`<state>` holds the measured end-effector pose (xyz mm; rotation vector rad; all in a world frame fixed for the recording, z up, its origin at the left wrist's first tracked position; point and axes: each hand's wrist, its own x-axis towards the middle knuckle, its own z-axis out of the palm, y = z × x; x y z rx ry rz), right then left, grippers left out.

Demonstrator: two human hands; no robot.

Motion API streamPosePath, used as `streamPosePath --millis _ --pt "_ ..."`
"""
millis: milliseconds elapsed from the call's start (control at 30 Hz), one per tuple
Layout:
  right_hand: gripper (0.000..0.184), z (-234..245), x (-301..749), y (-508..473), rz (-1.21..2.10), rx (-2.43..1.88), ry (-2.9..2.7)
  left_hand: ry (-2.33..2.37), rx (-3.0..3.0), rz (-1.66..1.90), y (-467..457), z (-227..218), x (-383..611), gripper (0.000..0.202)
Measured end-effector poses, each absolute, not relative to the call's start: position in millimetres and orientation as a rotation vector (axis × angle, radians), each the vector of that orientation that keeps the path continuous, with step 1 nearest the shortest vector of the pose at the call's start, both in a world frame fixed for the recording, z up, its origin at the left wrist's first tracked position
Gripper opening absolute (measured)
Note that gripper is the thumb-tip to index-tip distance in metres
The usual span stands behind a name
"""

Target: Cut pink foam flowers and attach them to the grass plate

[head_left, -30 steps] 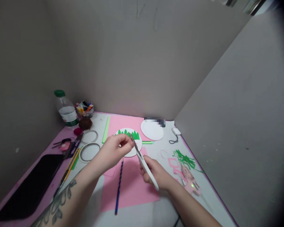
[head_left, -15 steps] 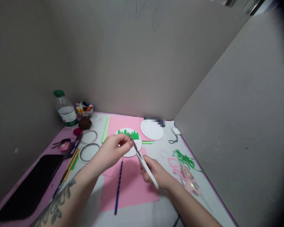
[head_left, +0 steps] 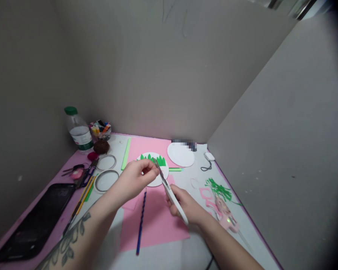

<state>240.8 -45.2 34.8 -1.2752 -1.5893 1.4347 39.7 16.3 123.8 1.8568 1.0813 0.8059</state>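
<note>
My right hand [head_left: 181, 202] is closed round the white handles of a pair of scissors [head_left: 171, 197]. The blades point up and away, their tips beside the fingertips of my left hand [head_left: 141, 174]. That hand is pinched, thumb against fingers; whatever lies between them is too small or hidden to make out. Just beyond both hands is a white disc [head_left: 154, 181] with green pointed grass-like cut-outs [head_left: 160, 161] along its upper part. Below the hands, a pink sheet [head_left: 163, 228] lies flat, and a blue twisted pencil [head_left: 141, 225] rests across it.
A second white disc [head_left: 180, 154] lies at the back. To the right are green shreds [head_left: 219, 189], pink scraps [head_left: 205, 193] and a pink glue gun [head_left: 227, 215]. Tape rings [head_left: 106, 181], pencils [head_left: 86, 197], a black phone [head_left: 35, 223] and a bottle [head_left: 80, 131] stand or lie left.
Both hands and the scissors stay almost in place. The phone's dark screen now shows faint reflections or content.
</note>
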Motion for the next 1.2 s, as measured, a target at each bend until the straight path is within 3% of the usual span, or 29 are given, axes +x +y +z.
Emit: streamPosePath --millis 667,967,1200 --pt "0.020 37 243 -44 1.366 -1.326 -1.607 1.073 1.807 0.787 17 124 38 0.022" --pt "0.007 38 257 -39 1.104 -1.415 -1.387 0.920 1.368 1.034 22 118 40 0.019" --pt "0.016 22 282 -48 0.739 -1.763 -1.455 0.835 1.048 1.073 24 110 46 0.021"
